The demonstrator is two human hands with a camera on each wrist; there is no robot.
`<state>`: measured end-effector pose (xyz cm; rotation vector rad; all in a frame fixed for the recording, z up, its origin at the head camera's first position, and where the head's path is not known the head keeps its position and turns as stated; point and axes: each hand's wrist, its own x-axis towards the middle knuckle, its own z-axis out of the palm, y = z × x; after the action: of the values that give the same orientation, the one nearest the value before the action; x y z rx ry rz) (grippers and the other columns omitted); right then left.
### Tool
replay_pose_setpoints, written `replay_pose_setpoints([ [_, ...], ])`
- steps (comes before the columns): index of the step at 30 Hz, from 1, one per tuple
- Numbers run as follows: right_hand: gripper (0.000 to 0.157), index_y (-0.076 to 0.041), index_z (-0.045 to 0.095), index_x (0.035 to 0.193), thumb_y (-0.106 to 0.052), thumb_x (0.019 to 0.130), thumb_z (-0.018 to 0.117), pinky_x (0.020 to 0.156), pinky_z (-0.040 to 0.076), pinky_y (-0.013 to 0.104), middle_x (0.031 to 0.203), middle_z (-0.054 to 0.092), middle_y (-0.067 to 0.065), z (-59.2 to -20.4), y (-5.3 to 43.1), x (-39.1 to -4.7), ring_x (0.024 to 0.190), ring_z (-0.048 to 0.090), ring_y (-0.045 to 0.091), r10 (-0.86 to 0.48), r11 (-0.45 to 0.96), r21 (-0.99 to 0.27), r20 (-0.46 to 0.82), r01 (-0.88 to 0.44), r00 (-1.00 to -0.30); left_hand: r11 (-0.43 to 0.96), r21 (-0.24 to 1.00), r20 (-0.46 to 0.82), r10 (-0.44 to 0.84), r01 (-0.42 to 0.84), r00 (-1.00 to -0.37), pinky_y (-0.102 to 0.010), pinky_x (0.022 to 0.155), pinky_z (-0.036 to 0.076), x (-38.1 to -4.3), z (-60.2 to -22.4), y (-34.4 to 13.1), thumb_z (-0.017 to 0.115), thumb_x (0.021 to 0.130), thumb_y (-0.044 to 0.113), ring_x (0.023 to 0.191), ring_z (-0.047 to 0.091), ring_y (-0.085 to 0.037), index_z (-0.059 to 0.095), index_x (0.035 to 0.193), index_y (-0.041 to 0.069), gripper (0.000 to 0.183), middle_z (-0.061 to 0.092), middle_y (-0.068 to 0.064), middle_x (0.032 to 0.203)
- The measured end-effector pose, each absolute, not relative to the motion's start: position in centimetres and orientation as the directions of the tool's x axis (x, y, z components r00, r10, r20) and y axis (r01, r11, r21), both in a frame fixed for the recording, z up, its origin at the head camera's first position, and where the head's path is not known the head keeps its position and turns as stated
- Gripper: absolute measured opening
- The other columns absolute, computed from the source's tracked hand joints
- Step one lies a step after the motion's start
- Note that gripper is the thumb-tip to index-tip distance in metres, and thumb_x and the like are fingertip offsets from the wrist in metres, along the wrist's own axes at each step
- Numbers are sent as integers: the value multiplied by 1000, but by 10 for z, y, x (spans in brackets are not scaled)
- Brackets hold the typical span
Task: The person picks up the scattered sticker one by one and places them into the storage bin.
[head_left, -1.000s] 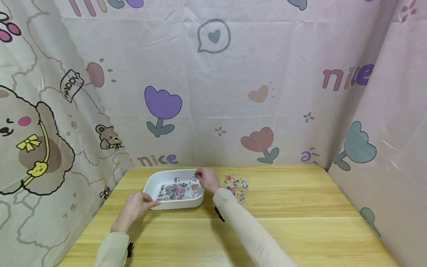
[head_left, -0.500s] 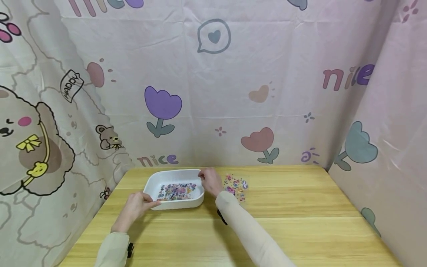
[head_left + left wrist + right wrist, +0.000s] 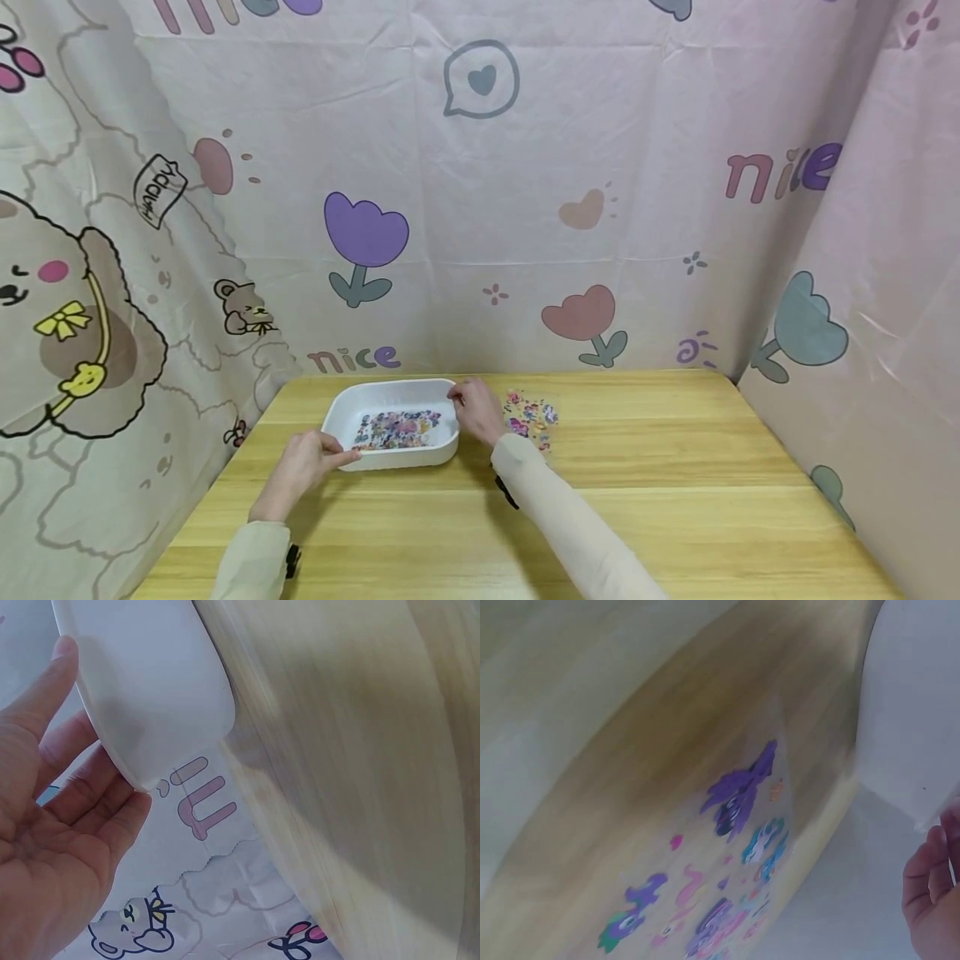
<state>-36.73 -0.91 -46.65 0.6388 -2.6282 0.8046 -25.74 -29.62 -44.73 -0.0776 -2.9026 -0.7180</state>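
A white rectangular tray (image 3: 400, 459) stands on the wooden table, with clear sheets of small colourful stickers (image 3: 397, 430) lying inside it. My left hand (image 3: 300, 467) grips its near-left corner, thumb over the front rim; the left wrist view shows the fingers curled along the tray's edge. At the far-right rim, my right hand (image 3: 478, 410) holds the edge with bent fingers, partly seen in the right wrist view. Just right of that hand lies another clear sticker sheet (image 3: 531, 421), printed with purple, pink and blue cartoon ponies, flat on the wood.
The light wooden table (image 3: 660, 500) reaches back to a printed curtain (image 3: 480, 208) with tulips, hearts and lettering. More curtain (image 3: 97, 333) hangs along the left side and the right side.
A sheet held raised at the tray's right end by my right hand has settled flat among the others. That hand has shifted slightly right onto the rim; my left hand stays put.
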Motion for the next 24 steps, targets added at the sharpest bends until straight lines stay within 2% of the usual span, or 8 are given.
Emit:
replay_pose_setpoints([
  [8,17,-6,74,106,-6,93,63,81,56,30,105,73,6,-467,9,-366,93,67,19,-318,684,-519,419,-512,-851,885,458,160,12,85,-987,-40,72,55,-257,-447,-296,80,79,39,78,62,-18,76,80,9,30,72,-6,86],
  [13,15,-9,75,103,-8,93,64,76,57,30,99,74,5,-467,28,-369,86,68,17,-315,687,-532,397,-496,-862,885,456,165,15,90,-986,-38,69,54,-258,-447,-296,80,79,39,76,60,-17,76,79,10,30,72,-5,84],
  [19,12,-8,75,99,-13,91,68,74,56,33,93,73,4,-473,57,-371,84,67,16,-377,745,-465,299,-478,-877,888,453,155,13,83,-988,-38,68,52,-259,-449,-296,80,79,40,74,58,-16,75,77,11,29,72,-4,83],
  [24,21,-4,74,104,-16,87,75,80,56,39,100,72,8,-475,76,-369,90,66,22,-449,767,-428,173,-478,-877,886,454,164,23,97,-986,-38,68,53,-259,-450,-298,79,80,41,75,59,-16,75,76,13,28,72,-4,82],
])
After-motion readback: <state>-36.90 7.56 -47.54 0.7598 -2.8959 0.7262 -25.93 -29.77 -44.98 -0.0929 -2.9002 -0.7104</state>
